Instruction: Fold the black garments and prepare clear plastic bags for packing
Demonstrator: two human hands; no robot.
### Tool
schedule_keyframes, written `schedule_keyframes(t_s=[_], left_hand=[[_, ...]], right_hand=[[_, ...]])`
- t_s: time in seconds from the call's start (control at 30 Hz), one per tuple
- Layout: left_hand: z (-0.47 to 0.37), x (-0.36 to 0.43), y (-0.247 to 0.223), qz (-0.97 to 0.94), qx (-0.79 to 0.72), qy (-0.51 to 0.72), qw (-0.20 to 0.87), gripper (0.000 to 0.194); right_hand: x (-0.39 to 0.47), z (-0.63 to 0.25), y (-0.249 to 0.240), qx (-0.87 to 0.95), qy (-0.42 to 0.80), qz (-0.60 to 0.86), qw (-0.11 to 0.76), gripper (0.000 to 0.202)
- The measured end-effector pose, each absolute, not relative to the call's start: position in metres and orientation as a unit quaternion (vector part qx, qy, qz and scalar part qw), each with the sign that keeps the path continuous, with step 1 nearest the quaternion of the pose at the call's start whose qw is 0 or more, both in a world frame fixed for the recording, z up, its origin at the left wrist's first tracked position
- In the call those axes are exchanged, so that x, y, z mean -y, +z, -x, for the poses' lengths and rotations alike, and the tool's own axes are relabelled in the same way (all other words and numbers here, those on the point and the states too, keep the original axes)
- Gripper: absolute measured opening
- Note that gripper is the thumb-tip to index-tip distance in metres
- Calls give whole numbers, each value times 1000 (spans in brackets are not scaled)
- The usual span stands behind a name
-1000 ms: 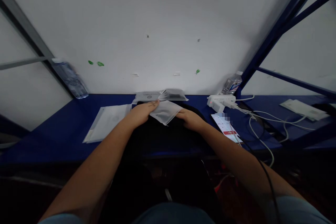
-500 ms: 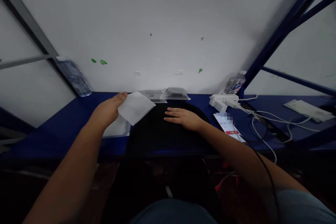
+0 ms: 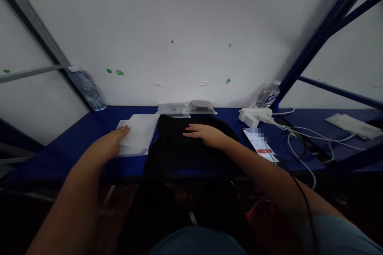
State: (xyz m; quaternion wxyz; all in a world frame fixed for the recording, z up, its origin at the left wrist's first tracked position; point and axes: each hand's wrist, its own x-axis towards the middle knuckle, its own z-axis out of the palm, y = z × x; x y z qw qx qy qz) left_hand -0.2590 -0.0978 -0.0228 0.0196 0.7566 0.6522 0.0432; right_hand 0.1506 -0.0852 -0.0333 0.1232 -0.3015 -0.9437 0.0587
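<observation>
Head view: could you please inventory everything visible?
Packets: several, white, left
Cloth: one, black, centre
Pouches: two, clear, back
Bottles: two, clear, back corners
Power strip: one, white, right
Smartphone: one, white-screened, right
Cables: several, white/black, right
Flat item: one, white, far right
Table: one, blue, centre
Wall: one, white, back
Green marks: several, wall
Frame bars: several, grey left, blue right
Shirt: one, blue, bottom
Left hand: one, on packets
Right hand: one, on cloth

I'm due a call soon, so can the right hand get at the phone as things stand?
Probably yes: the right hand rests on the black cloth, seemingly empty, and only thin cables cross the phone.
</observation>
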Motion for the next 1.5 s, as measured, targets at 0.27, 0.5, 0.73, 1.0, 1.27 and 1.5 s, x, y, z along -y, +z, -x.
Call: schedule_keyframes(t_s=[0.27, 0.5, 0.73, 1.0, 1.27, 1.5], left_hand=[[239, 114, 17, -732, -677, -40, 69, 86], [146, 94, 21, -808, -582, 83, -40, 55], [101, 60, -10, -812, -560, 163, -36, 57], [102, 57, -38, -825, -529, 198, 14, 59], [105, 58, -40, -829, -524, 195, 16, 57], [99, 68, -36, -865, -468, 174, 41, 47]], right_hand=[[106, -148, -9, 913, 73, 394, 79, 68], [125, -91, -14, 868, 41, 473, 145, 68], [133, -67, -43, 841, -21, 527, 121, 69], [130, -73, -38, 836, 25, 508, 206, 28], [132, -90, -38, 748, 30, 557, 360, 18], [149, -143, -37, 604, 99, 660, 436, 41]])
